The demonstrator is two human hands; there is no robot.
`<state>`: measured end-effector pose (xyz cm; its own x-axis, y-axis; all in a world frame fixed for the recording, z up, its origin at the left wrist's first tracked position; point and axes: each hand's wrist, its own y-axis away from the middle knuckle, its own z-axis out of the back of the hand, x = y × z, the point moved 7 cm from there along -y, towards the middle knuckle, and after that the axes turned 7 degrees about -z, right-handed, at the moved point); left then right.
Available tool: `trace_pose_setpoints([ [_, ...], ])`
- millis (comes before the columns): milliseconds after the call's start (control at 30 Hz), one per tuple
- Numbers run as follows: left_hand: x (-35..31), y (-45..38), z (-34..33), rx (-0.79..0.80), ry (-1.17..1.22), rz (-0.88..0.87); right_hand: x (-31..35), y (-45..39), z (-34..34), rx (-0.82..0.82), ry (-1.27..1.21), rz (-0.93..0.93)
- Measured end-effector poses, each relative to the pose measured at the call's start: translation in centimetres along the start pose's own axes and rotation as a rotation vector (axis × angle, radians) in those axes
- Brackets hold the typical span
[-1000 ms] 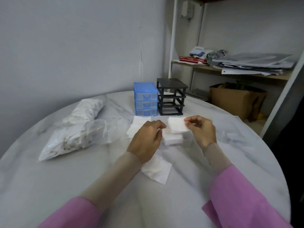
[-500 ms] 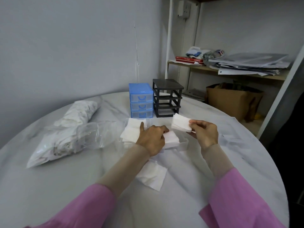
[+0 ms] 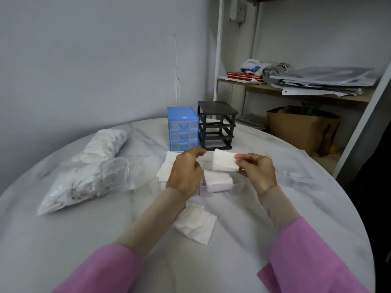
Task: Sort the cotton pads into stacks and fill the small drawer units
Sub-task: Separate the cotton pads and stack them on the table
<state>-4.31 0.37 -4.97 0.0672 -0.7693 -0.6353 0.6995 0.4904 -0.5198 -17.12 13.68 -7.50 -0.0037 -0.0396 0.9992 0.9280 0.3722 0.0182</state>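
Several white square cotton pads (image 3: 224,163) | right hand (image 3: 257,171) pinches them | left hand (image 3: 186,173) curled, empty

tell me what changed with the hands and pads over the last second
The left hand lifted off the pads in the clear drawer and now hangs above them, fingers curled, holding nothing visible. The right hand raised its pinched stack of cotton pads slightly. Unchanged: that pinch, the blue drawer unit, the black frame, the bag of pads.
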Motion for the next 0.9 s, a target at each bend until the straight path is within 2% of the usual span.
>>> trace_pose_setpoints([
  [133,-1.0,0.9,0.3,0.013,-0.025,-0.103,0.7,1.0,-1.1,0.043,0.235,0.101],
  [367,-2.4,2.1,-2.9,0.311,-0.243,-0.316,1.5,2.0,-1.7,0.065,0.388,0.187],
  [533,-2.0,2.8,-4.0,0.41,-0.372,-0.336,1.6,2.0,-1.8,0.067,0.443,0.245],
  [733,-1.4,3.4,-5.3,0.546,-0.633,-0.377,2.4,2.4,-1.9,0.021,0.604,0.367],
  [900,-1.5,3.3,-4.7,0.526,-0.818,-0.382,2.3,3.9,-3.4,0.087,1.081,0.464],
])
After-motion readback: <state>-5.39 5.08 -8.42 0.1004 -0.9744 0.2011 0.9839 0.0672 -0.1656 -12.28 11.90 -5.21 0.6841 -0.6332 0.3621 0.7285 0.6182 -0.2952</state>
